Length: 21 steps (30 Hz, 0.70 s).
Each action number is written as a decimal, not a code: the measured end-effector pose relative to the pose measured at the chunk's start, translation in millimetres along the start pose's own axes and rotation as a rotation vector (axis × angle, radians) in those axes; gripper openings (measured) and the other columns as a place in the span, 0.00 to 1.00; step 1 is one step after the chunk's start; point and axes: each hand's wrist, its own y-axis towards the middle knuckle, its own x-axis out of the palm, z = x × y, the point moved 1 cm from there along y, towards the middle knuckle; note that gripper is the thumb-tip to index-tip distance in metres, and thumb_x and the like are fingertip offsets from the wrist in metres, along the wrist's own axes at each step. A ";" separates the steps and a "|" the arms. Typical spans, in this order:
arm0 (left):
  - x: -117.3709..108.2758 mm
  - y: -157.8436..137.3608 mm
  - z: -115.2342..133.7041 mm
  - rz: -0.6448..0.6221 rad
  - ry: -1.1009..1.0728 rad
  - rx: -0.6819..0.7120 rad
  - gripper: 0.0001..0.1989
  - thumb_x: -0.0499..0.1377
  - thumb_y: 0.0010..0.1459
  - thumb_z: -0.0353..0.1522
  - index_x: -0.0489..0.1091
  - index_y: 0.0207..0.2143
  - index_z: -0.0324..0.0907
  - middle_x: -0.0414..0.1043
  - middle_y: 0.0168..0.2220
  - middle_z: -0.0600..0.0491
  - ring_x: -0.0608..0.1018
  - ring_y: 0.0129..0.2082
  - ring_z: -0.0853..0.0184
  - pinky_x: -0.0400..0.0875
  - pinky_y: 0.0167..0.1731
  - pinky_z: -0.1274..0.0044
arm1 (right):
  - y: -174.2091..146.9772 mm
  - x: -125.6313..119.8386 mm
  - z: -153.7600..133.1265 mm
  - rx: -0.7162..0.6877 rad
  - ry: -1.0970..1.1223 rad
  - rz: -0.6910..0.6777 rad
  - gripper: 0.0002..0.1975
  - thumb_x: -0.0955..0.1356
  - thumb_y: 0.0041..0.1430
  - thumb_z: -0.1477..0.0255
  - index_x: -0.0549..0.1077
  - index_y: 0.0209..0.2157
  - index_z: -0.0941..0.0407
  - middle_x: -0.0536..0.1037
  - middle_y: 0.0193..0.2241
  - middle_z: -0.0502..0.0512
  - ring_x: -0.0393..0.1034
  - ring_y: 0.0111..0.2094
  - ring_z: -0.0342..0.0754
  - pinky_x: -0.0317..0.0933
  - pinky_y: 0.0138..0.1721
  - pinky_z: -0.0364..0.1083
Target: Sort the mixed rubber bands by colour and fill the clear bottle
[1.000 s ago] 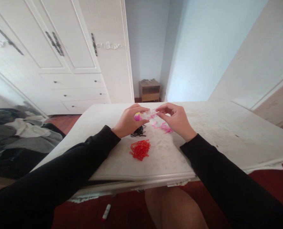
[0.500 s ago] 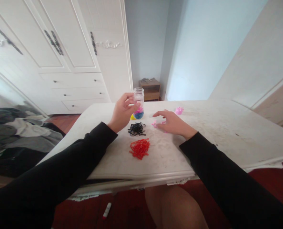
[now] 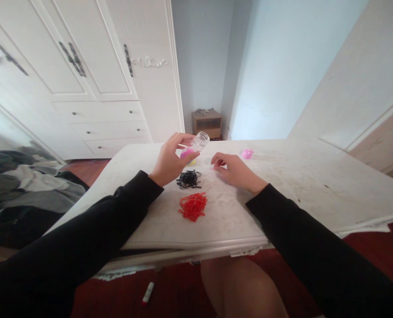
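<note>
My left hand (image 3: 170, 162) is wrapped round a clear jar (image 3: 201, 140), which tilts with its open mouth up and to the right. Pink and purple bits (image 3: 186, 153) show through its lower part, partly behind my fingers. My right hand (image 3: 234, 171) is closed in a pinch low over the table, right of the jar. A trace of a small pink piece (image 3: 212, 168) shows at its fingertips; its kind is too small to tell. Nearer me lie a pile of black clips or loops (image 3: 188, 179) and a pile of red ones (image 3: 193, 206).
The white table (image 3: 236, 216) carries a pink rounded object (image 3: 247, 153) beyond my right hand. Something yellow (image 3: 192, 162) shows behind the jar. A white marker (image 3: 148, 292) lies on the red floor. Clothes (image 3: 34, 185) are heaped at left; a wooden nightstand (image 3: 207, 123) stands behind.
The jar has gone from upright to tilted, its mouth leaning right toward my right hand. My right hand's fingers have closed from apart into a pinch over the pink pieces.
</note>
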 end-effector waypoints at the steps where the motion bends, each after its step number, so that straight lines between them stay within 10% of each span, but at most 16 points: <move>1: -0.4 -0.2 -0.2 -0.018 0.043 0.015 0.16 0.69 0.54 0.32 0.75 0.46 0.42 0.77 0.43 0.50 0.78 0.42 0.65 0.76 0.45 0.70 | 0.8 -3.1 -1.4 0.010 0.046 0.052 0.08 0.67 0.56 0.81 0.74 0.35 0.54 0.79 0.30 0.50 0.73 0.34 0.48 0.63 0.39 0.47; 7: 1.3 -3.5 -0.6 -0.140 0.138 0.052 0.15 0.71 0.54 0.30 0.79 0.45 0.41 0.77 0.41 0.50 0.78 0.42 0.64 0.74 0.48 0.68 | 4.7 -15.5 -5.7 0.005 0.286 0.355 0.04 0.71 0.59 0.71 0.72 0.31 0.54 0.77 0.30 0.51 0.73 0.34 0.48 0.67 0.40 0.49; 21: 7.1 -8.7 6.6 -0.234 0.111 0.072 0.16 0.71 0.55 0.33 0.78 0.47 0.42 0.77 0.41 0.50 0.78 0.42 0.62 0.74 0.47 0.68 | 1.3 -8.0 -13.5 -0.002 0.260 0.353 0.08 0.75 0.58 0.64 0.78 0.32 0.54 0.81 0.30 0.52 0.73 0.32 0.48 0.67 0.37 0.49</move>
